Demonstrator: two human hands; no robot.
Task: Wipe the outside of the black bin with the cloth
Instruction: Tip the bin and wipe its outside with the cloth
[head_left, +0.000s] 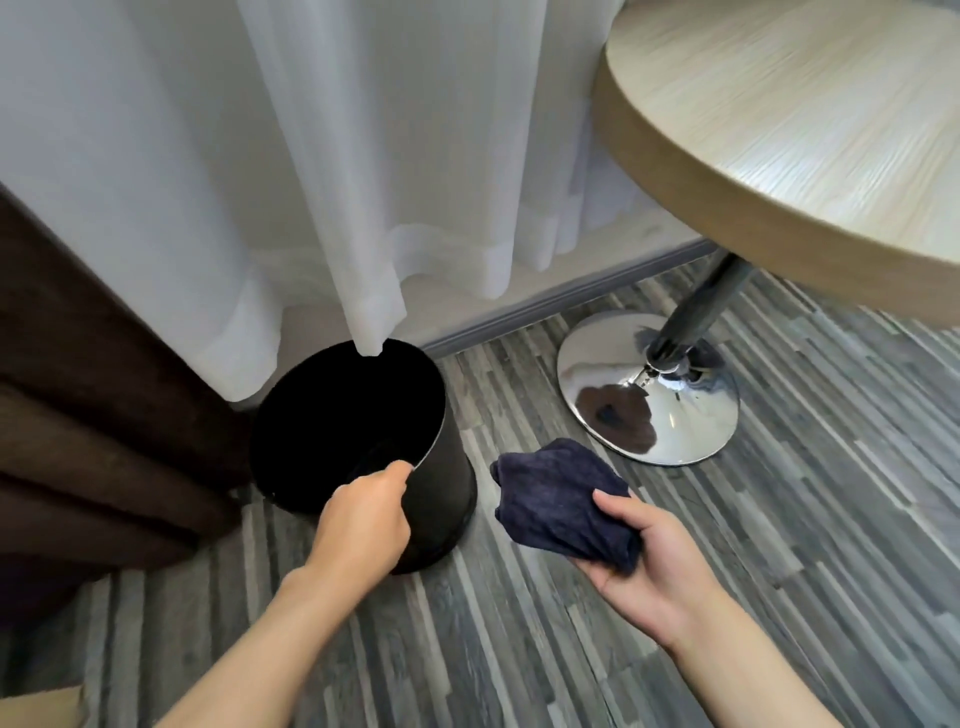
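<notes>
Between bin (441, 499) and table base (649, 387), cloth (558, 501).

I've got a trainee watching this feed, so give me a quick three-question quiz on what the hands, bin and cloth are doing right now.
1. True or false: the cloth is touching the black bin.
2. Which hand grips the bin's rim? A) left hand B) right hand C) neither
3. Fill in: the hem of the sheer white curtain hangs over the bin's ____.

Key:
1. False; the dark blue cloth is held apart, to the bin's right.
2. A
3. Open top, at its far rim.
</notes>
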